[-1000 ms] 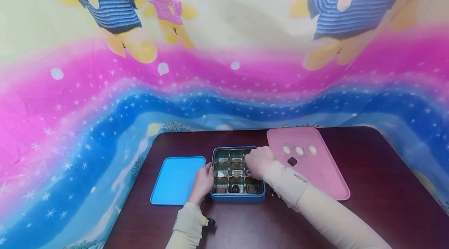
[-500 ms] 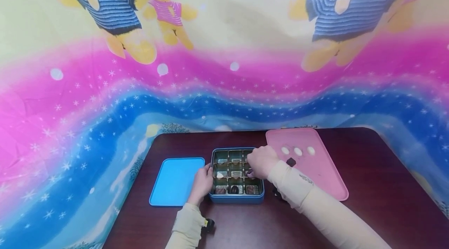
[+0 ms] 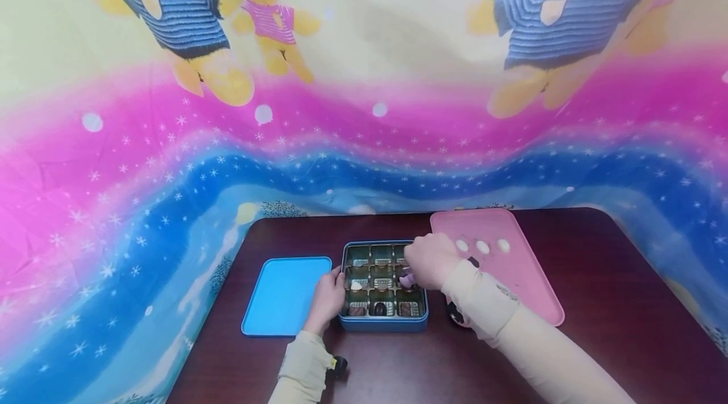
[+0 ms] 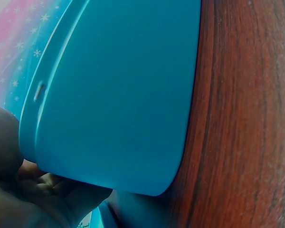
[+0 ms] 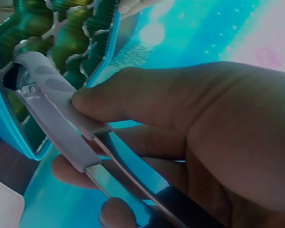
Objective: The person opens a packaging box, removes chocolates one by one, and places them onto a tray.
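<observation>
A blue tin [image 3: 383, 324] with a gold divided insert stands on the table. My left hand [image 3: 328, 295] holds its left side, with thumb and fingers against the corner in the left wrist view. My right hand [image 3: 434, 260] grips small tongs [image 5: 61, 104] with metal arms and pale purple tips, over the tin's right column. A dark chocolate [image 5: 11, 78] shows at the tips. A white piece [image 3: 356, 286] sits in the middle-left compartment. Dark chocolates [image 3: 380, 308] fill the front row. The back-right compartment is partly hidden by my right hand.
Left of the tin lies a blue lid [image 3: 287, 296]. On the right is a pink tray [image 3: 526, 284] with three white oval pieces [image 3: 482, 246] and a dark piece [image 3: 473, 262] partly covered by my sleeve. Behind the table [image 3: 387, 366] hangs a patterned cloth [image 3: 375, 157].
My right hand has shifted slightly right, and the tongs' purple tips now show over the middle-right compartment. The left hand stays at the tin's side.
</observation>
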The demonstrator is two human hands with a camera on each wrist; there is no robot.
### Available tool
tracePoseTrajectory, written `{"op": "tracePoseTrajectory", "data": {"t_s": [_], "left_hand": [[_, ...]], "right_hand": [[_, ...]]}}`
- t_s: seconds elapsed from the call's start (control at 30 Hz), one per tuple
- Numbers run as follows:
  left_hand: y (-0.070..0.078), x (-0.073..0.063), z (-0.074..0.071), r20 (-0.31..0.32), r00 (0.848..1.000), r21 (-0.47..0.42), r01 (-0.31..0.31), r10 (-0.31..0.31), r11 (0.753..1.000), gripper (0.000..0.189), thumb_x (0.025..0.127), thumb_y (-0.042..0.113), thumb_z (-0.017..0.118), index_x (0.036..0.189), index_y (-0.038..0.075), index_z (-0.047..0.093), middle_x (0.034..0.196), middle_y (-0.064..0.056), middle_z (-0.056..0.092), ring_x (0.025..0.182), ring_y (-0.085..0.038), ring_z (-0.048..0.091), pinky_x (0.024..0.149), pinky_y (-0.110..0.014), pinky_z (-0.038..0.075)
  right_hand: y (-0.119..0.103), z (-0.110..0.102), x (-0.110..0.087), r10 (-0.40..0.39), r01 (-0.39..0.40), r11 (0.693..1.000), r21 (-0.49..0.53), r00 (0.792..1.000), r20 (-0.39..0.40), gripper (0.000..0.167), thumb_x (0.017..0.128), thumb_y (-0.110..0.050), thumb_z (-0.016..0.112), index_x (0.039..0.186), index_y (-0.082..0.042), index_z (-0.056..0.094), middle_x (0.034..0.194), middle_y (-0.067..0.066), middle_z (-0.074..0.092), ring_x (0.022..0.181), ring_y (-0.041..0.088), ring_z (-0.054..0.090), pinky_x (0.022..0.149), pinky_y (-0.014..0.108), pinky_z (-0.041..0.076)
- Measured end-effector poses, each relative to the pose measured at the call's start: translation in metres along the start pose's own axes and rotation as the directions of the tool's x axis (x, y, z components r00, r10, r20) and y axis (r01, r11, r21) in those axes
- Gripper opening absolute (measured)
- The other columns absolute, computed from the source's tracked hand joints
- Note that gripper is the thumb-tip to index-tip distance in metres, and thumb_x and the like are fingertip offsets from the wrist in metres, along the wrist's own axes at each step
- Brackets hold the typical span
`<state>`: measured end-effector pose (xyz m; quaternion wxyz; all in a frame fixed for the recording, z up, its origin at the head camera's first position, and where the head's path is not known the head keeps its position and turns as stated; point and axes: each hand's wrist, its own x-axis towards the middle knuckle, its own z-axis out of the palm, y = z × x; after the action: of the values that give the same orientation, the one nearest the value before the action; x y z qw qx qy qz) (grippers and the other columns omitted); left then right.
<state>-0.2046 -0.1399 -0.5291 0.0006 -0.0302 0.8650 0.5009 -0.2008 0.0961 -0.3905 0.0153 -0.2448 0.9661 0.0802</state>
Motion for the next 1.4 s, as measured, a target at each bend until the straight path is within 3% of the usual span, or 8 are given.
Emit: {"op": "tracePoseTrajectory", "data": {"t_s": [0.07,0.17,0.47,0.6,0.87,1.0,1.23,1.4], "left_hand": [[0.001,0.001,0.000,0.004,1.000,-0.002,0.000,0.000,1.000,0.042,0.108,0.011,0.044,0.144,-0.012,0.048,0.133,-0.027,0.061,0.104,-0.029,0.064,0.077,-0.041,0.052],[0.002,0.001,-0.001,0.007,1.000,-0.010,0.005,-0.005,1.000,0.043,0.108,0.011,0.044,0.144,-0.013,0.046,0.134,-0.028,0.059,0.105,-0.031,0.064,0.076,-0.043,0.052],[0.000,-0.002,0.002,0.000,1.000,0.016,0.024,-0.024,1.000,0.044,0.108,0.011,0.043,0.145,-0.013,0.045,0.135,-0.029,0.059,0.120,-0.035,0.060,0.092,-0.051,0.052],[0.000,-0.004,0.003,-0.003,1.000,0.019,0.030,-0.030,0.999,0.044,0.108,0.012,0.043,0.145,-0.013,0.045,0.139,-0.029,0.056,0.127,-0.039,0.056,0.100,-0.055,0.048],[0.001,-0.002,0.002,-0.013,1.000,0.025,0.016,-0.016,1.000,0.043,0.108,0.011,0.044,0.144,-0.013,0.046,0.138,-0.028,0.057,0.123,-0.038,0.058,0.093,-0.052,0.051],[0.001,-0.002,0.002,-0.012,1.000,0.029,0.012,-0.012,0.999,0.043,0.108,0.011,0.043,0.144,-0.013,0.046,0.137,-0.028,0.058,0.121,-0.036,0.060,0.092,-0.051,0.052],[0.001,-0.001,0.002,-0.002,1.000,0.009,0.017,-0.017,1.000,0.044,0.108,0.011,0.042,0.145,-0.012,0.045,0.131,-0.029,0.060,0.106,-0.032,0.063,0.075,-0.043,0.052],[0.002,-0.001,0.002,-0.005,1.000,0.025,0.007,-0.007,1.000,0.043,0.108,0.011,0.043,0.144,-0.013,0.046,0.132,-0.030,0.060,0.113,-0.033,0.062,0.081,-0.044,0.052]], "right_hand": [[0.003,-0.004,-0.002,0.000,0.000,1.000,0.002,1.000,-0.020,0.027,0.085,-0.023,0.078,0.066,-0.017,0.061,0.061,-0.002,0.056,0.055,0.019,0.054,0.052,0.044,0.052],[0.008,-0.009,-0.006,0.015,-0.014,1.000,0.015,0.999,-0.029,0.023,0.086,-0.022,0.076,0.068,-0.017,0.063,0.061,-0.002,0.056,0.055,0.018,0.054,0.050,0.044,0.050],[0.024,-0.017,-0.024,0.072,-0.068,0.995,0.070,0.996,-0.061,0.025,0.087,-0.032,0.077,0.073,-0.015,0.066,0.061,-0.001,0.055,0.055,0.020,0.054,0.050,0.045,0.048],[0.034,-0.022,-0.033,0.104,-0.098,0.990,0.105,0.993,-0.052,0.034,0.087,-0.042,0.077,0.068,-0.018,0.062,0.059,-0.002,0.052,0.054,0.021,0.051,0.049,0.045,0.046],[0.066,-0.024,-0.049,0.143,-0.129,0.982,0.136,0.985,-0.100,0.030,0.085,-0.027,0.077,0.063,-0.020,0.058,0.057,-0.004,0.050,0.053,0.019,0.048,0.048,0.040,0.042],[0.085,-0.023,-0.057,0.186,-0.172,0.971,0.166,0.980,-0.068,0.029,0.085,-0.028,0.076,0.063,-0.021,0.060,0.059,-0.004,0.052,0.056,0.019,0.049,0.049,0.040,0.043],[0.119,-0.013,-0.067,0.268,-0.264,0.937,0.228,0.963,0.017,0.025,0.087,-0.034,0.075,0.069,-0.020,0.064,0.064,-0.001,0.053,0.058,0.020,0.049,0.051,0.042,0.042],[0.139,0.004,-0.071,0.294,-0.301,0.917,0.263,0.953,0.066,0.026,0.088,-0.033,0.072,0.068,-0.020,0.062,0.063,-0.001,0.051,0.059,0.019,0.046,0.051,0.039,0.039]]}}
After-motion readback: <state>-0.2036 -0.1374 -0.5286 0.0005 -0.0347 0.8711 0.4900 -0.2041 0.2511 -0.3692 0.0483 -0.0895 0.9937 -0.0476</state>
